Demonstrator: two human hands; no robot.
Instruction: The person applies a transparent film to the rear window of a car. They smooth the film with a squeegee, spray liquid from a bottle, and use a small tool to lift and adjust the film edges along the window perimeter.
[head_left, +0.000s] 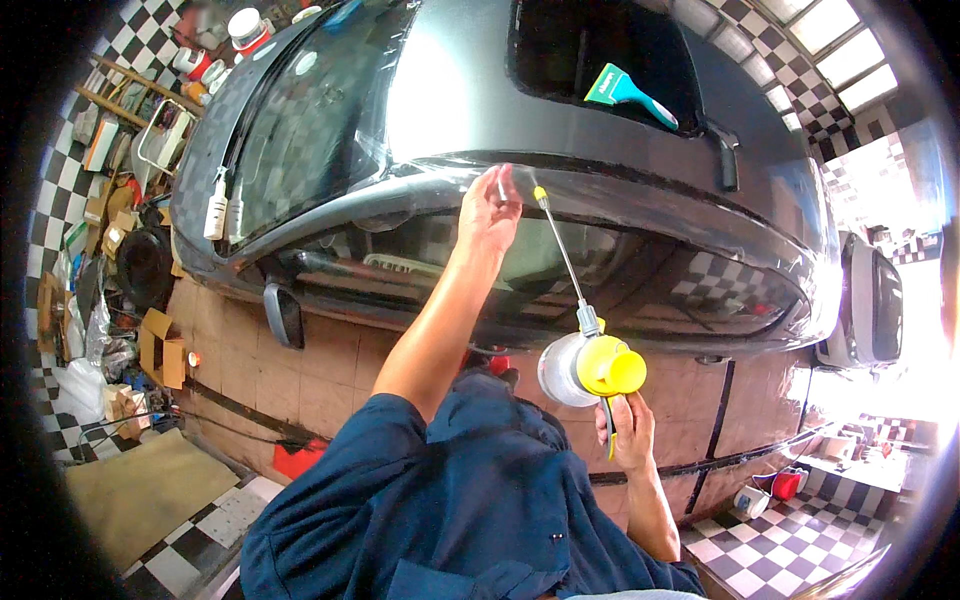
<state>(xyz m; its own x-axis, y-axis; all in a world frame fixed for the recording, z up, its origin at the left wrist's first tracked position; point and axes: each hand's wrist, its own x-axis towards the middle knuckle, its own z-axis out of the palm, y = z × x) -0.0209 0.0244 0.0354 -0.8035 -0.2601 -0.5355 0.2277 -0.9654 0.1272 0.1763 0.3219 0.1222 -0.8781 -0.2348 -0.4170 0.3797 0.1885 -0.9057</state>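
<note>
My right hand grips the handle of a pump sprayer with a clear bottle and a yellow top. Its long thin metal wand reaches up to a yellow nozzle beside the roof edge of a dark grey car. My left hand is raised at that edge, just left of the nozzle. Its fingers are drawn together on what looks like clear film, which runs along the roof edge toward the windshield corner. Exactly how the fingertips meet the film is hard to make out.
A teal squeegee lies on the dark sunroof. A white bottle rests at the windshield's base. The side mirror juts out at left. Cardboard boxes and clutter line the left wall; another vehicle stands at right.
</note>
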